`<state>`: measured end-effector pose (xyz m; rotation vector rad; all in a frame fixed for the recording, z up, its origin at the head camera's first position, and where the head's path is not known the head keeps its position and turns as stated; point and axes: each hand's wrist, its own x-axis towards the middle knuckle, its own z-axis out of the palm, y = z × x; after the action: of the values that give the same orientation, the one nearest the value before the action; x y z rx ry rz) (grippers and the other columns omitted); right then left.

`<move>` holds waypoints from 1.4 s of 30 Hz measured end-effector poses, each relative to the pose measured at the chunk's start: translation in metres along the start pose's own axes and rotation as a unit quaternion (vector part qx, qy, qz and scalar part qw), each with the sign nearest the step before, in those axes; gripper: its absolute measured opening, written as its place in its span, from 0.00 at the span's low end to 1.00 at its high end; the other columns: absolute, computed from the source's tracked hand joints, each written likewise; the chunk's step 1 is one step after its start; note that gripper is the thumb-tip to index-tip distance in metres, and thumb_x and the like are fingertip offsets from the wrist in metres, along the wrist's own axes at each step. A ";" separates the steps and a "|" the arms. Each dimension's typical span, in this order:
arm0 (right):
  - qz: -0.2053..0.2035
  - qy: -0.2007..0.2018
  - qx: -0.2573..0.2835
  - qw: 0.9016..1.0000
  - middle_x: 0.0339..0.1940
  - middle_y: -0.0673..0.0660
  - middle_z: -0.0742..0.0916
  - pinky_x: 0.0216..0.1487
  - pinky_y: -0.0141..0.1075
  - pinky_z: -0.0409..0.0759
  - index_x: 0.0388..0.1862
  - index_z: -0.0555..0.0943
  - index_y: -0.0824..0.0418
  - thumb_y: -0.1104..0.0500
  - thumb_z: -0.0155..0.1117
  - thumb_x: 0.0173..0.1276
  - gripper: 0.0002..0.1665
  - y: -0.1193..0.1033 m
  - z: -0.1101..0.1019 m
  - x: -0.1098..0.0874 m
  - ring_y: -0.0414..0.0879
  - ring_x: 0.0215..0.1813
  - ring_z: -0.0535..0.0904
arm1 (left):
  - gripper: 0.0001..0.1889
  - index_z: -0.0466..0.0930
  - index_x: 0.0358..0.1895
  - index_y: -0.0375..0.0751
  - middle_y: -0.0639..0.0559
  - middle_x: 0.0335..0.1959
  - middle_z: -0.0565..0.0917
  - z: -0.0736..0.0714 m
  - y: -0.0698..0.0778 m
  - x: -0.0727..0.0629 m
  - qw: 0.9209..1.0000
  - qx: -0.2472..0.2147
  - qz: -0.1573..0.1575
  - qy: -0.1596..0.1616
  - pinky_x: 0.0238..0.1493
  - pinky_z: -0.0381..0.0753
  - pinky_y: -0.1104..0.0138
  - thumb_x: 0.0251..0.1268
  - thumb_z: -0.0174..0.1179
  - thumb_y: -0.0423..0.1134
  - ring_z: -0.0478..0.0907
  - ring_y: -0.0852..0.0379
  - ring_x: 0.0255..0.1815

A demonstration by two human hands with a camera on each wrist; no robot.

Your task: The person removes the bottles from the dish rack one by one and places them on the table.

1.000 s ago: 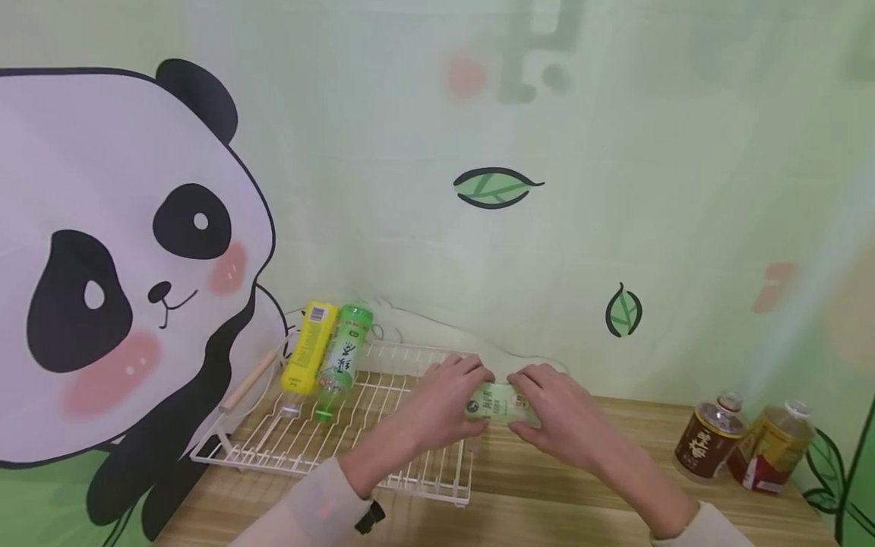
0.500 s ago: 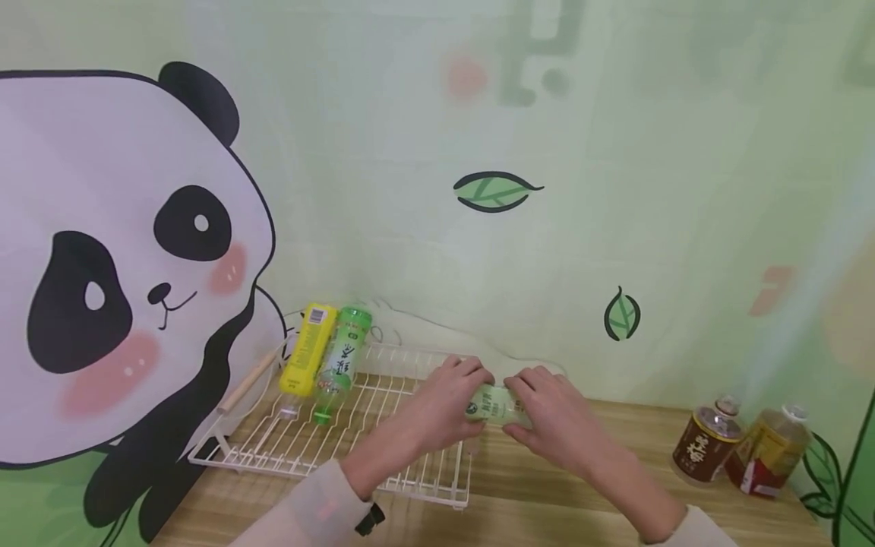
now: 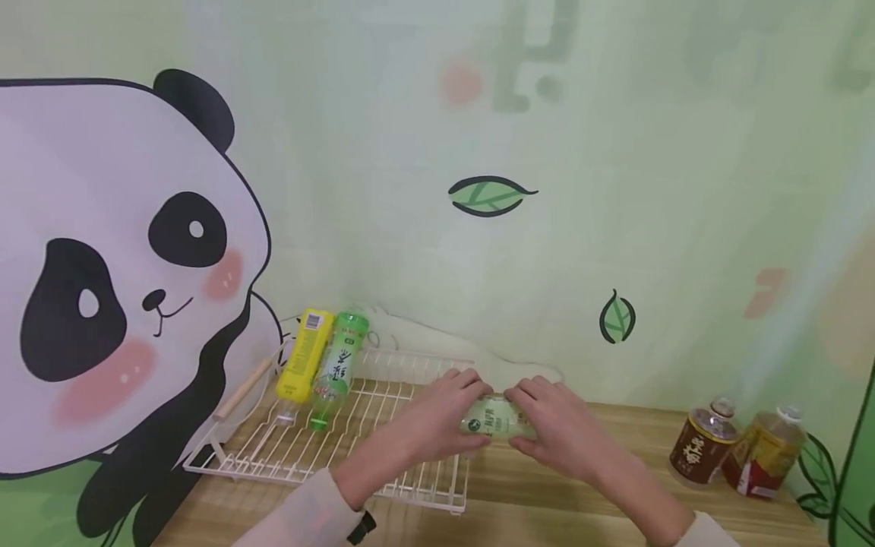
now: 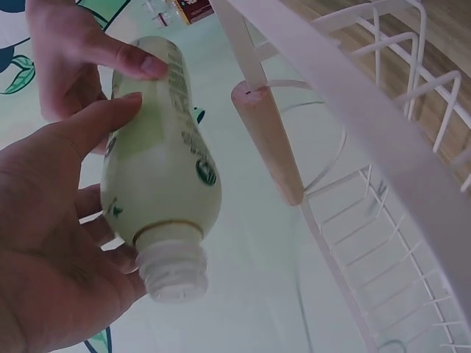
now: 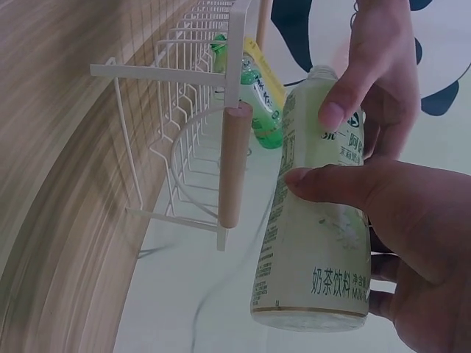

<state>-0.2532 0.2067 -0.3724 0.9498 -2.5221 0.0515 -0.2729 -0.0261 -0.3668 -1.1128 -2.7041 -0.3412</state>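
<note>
Left hand (image 3: 440, 416) and right hand (image 3: 557, 419) grip pale bottle (image 3: 497, 418) beside right end of rack (image 4: 368, 110); one loosening early could drop it

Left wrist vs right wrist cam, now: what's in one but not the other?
Left wrist only: a dark-labelled bottle, cut off at the top edge.
Right wrist only: the yellow bottle and green bottle, plus the base of the pale bottle.
Both: the pale bottle held in left grip and right grip, white rack, a wooden handle, wood tabletop.
</note>
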 end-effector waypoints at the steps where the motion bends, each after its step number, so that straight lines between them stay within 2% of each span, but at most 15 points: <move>1: -0.002 -0.003 0.002 1.000 0.49 0.52 0.86 0.45 0.44 0.81 0.57 0.84 0.62 0.48 0.87 0.55 0.35 0.000 0.001 0.000 0.47 0.48 0.78 | 0.34 0.78 0.69 0.45 0.56 0.59 0.80 0.000 -0.001 -0.002 1.000 -0.002 0.002 0.002 0.53 0.79 0.70 0.65 0.75 0.56 0.74 0.58 0.57; 7: -0.014 -0.001 0.013 1.000 0.49 0.52 0.86 0.45 0.42 0.82 0.58 0.83 0.62 0.50 0.88 0.53 0.36 0.000 0.004 -0.002 0.46 0.47 0.78 | 0.39 0.76 0.72 0.42 0.53 0.65 0.80 -0.005 -0.011 -0.017 1.000 -0.025 -0.002 0.013 0.59 0.81 0.64 0.64 0.74 0.61 0.75 0.54 0.63; 12: -0.019 0.009 0.032 0.999 0.51 0.54 0.85 0.48 0.43 0.83 0.58 0.82 0.64 0.55 0.88 0.52 0.37 0.004 0.005 -0.005 0.48 0.48 0.78 | 0.46 0.73 0.75 0.46 0.51 0.72 0.77 -0.015 -0.024 -0.030 0.996 -0.067 -0.058 0.020 0.70 0.77 0.52 0.61 0.69 0.71 0.72 0.49 0.72; 18: -0.001 0.029 0.060 0.998 0.52 0.55 0.84 0.51 0.46 0.86 0.59 0.82 0.64 0.62 0.90 0.48 0.38 0.023 0.003 -0.017 0.50 0.52 0.80 | 0.50 0.70 0.78 0.46 0.47 0.77 0.72 -0.022 -0.054 -0.040 0.982 -0.102 -0.143 0.075 0.71 0.75 0.45 0.61 0.65 0.75 0.70 0.43 0.76; 22: 0.036 0.021 0.080 0.996 0.54 0.56 0.84 0.53 0.46 0.87 0.61 0.81 0.65 0.64 0.89 0.50 0.39 0.036 -0.002 -0.028 0.50 0.54 0.80 | 0.49 0.68 0.79 0.44 0.44 0.77 0.71 -0.021 -0.077 -0.048 0.972 -0.118 -0.174 0.109 0.72 0.73 0.41 0.64 0.66 0.73 0.67 0.40 0.78; 25: 0.067 0.022 0.105 0.992 0.54 0.55 0.85 0.52 0.46 0.87 0.62 0.81 0.65 0.64 0.88 0.51 0.39 0.047 -0.006 -0.036 0.50 0.54 0.81 | 0.48 0.67 0.79 0.40 0.40 0.77 0.71 -0.021 -0.093 -0.054 0.966 -0.112 -0.191 0.134 0.73 0.70 0.40 0.66 0.66 0.70 0.66 0.37 0.78; 30: 0.134 0.020 0.164 0.977 0.55 0.57 0.85 0.53 0.51 0.87 0.65 0.79 0.63 0.62 0.86 0.56 0.39 0.067 -0.011 -0.051 0.53 0.56 0.81 | 0.49 0.64 0.79 0.34 0.34 0.77 0.68 -0.018 -0.119 -0.062 0.952 -0.094 -0.241 0.164 0.73 0.70 0.39 0.68 0.68 0.66 0.65 0.33 0.78; 35: 0.202 0.028 0.207 0.957 0.60 0.65 0.85 0.56 0.63 0.83 0.68 0.78 0.64 0.56 0.85 0.61 0.39 0.085 -0.006 -0.070 0.64 0.61 0.81 | 0.51 0.58 0.81 0.31 0.29 0.78 0.64 -0.009 -0.139 -0.069 0.935 -0.098 -0.296 0.169 0.71 0.70 0.36 0.69 0.68 0.62 0.64 0.29 0.76; 38: 0.236 0.032 0.223 0.945 0.63 0.68 0.84 0.58 0.67 0.80 0.69 0.77 0.66 0.51 0.83 0.63 0.40 0.094 0.000 -0.081 0.68 0.63 0.79 | 0.52 0.55 0.82 0.30 0.28 0.74 0.67 -0.004 -0.147 -0.074 0.925 -0.105 -0.319 0.176 0.63 0.76 0.38 0.68 0.70 0.58 0.69 0.31 0.69; 42: 0.274 0.034 0.238 0.931 0.64 0.72 0.83 0.58 0.67 0.80 0.70 0.75 0.67 0.46 0.80 0.66 0.43 0.106 0.013 -0.095 0.72 0.64 0.79 | 0.51 0.57 0.81 0.29 0.31 0.61 0.74 0.004 -0.154 -0.079 0.916 -0.101 -0.344 0.181 0.49 0.81 0.45 0.65 0.74 0.53 0.73 0.36 0.56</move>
<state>-0.2619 0.3441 -0.4112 0.3514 -2.6775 0.8813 -0.3273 -0.1836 -0.4130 -0.0527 -2.6502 -0.8498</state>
